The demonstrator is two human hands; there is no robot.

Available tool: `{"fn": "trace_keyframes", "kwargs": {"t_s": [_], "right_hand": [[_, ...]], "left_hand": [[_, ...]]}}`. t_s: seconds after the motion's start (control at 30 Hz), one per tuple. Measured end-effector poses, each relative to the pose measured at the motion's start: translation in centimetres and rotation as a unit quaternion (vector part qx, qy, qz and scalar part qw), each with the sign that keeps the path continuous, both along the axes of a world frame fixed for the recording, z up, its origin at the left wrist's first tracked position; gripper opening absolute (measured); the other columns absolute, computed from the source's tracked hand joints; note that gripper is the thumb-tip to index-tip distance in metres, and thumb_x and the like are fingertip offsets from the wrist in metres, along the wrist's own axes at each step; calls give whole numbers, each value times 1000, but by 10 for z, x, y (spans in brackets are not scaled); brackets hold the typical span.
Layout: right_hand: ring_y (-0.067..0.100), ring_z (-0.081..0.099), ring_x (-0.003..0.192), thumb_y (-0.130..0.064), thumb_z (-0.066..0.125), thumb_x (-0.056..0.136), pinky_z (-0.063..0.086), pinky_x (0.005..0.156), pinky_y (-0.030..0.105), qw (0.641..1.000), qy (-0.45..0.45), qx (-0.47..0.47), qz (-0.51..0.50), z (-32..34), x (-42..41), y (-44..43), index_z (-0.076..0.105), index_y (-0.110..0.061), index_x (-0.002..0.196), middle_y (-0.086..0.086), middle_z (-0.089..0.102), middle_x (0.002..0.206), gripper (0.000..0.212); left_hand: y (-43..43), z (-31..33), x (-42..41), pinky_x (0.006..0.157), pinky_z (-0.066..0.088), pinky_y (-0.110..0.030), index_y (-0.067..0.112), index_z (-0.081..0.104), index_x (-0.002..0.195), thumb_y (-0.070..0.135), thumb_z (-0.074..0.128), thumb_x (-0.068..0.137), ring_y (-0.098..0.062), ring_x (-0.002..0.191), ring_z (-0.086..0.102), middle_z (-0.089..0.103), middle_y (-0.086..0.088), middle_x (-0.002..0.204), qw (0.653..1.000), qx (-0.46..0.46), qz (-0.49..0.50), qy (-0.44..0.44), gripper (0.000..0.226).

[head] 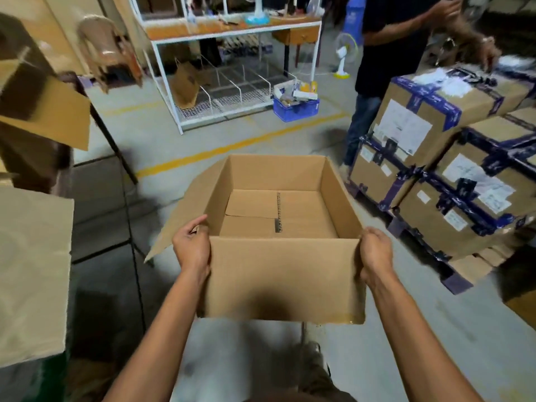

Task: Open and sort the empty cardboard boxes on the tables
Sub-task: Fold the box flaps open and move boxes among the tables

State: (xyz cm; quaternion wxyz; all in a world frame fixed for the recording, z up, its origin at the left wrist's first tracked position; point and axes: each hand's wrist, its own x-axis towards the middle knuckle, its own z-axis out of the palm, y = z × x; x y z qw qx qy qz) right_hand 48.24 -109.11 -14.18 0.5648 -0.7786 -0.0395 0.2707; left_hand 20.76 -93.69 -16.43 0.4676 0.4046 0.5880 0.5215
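Observation:
An open, empty brown cardboard box (pixel 282 274) is held in the air in front of me, above the concrete floor. Its bottom flaps are folded shut and its left top flap hangs outward. My left hand (pixel 192 245) grips the near left corner, thumb curled over the rim. My right hand (pixel 374 253) grips the near right corner in the same way. More opened cardboard boxes (pixel 40 111) stand at the left on a dark table.
A stack of taped, labelled cartons (pixel 452 169) fills the right side on a pallet. Another person (pixel 385 53) in a dark shirt stands behind it, touching the top carton. Farther back are a white wire rack (pixel 226 91), a blue crate (pixel 295 107) and a small fan (pixel 343 53).

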Motion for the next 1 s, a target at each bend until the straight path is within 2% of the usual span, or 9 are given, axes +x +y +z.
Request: {"fn": "trace_keyframes", "kwargs": {"t_s": [0.07,0.13,0.2,0.4,0.5,0.6,0.73,0.87,1.0], "right_hand": [[20,58,106,-16,50,89,46,99,40,999,-11,33,26,8,18,49,64,-23,117,-3,64,113,33],[22,60,112,-16,51,89,47,104,43,996,-16,66,56,16,40,103,62,-19,132,1,65,124,45],[24,58,120,-22,52,86,45,107,48,992,-14,97,79,29,60,156,57,-20,139,3,61,134,53],[22,63,118,-27,52,76,49,104,49,974,-15,185,130,66,106,302,62,-19,135,3,66,131,60],[22,64,116,-15,54,77,50,104,45,964,3,233,126,88,116,376,64,-13,132,1,68,126,56],[21,66,115,-12,56,76,51,103,46,949,35,277,145,107,110,440,63,-12,134,1,67,127,58],[19,66,114,-10,56,76,52,102,47,922,59,327,197,130,83,522,60,-12,136,-2,67,129,60],[23,69,110,-5,57,79,52,100,52,898,80,367,227,158,40,609,63,-11,132,-1,70,123,54],[23,68,111,5,53,86,52,102,46,862,107,414,270,200,-18,694,62,-5,132,3,70,117,48]], "left_hand": [[34,9,11,61,42,-2,13,74,107,-6,52,90,4,66,52,64,7,81,999,23,33,-7,33],[69,20,24,67,43,-1,8,73,107,-9,51,88,7,77,59,70,-1,101,996,50,70,-12,34],[102,35,38,68,44,-3,9,73,107,-9,51,90,10,75,61,69,-1,107,993,68,96,-21,33],[196,92,80,70,44,-2,3,73,108,-12,51,88,17,73,60,70,-3,108,975,137,175,4,34],[236,128,90,59,40,0,5,73,109,-12,50,88,17,60,53,67,9,98,963,172,207,27,36],[269,157,83,62,39,1,8,73,110,-11,51,87,18,64,54,68,5,104,944,210,246,57,37],[318,188,58,67,42,-1,15,73,110,-8,53,87,15,73,58,69,2,109,921,245,292,83,38],[368,217,22,63,44,-17,28,72,106,-5,54,85,-4,68,53,71,7,101,886,286,354,86,44],[413,253,-25,65,44,-9,30,71,110,-3,56,85,-2,75,54,67,15,96,848,329,402,103,44]]}}
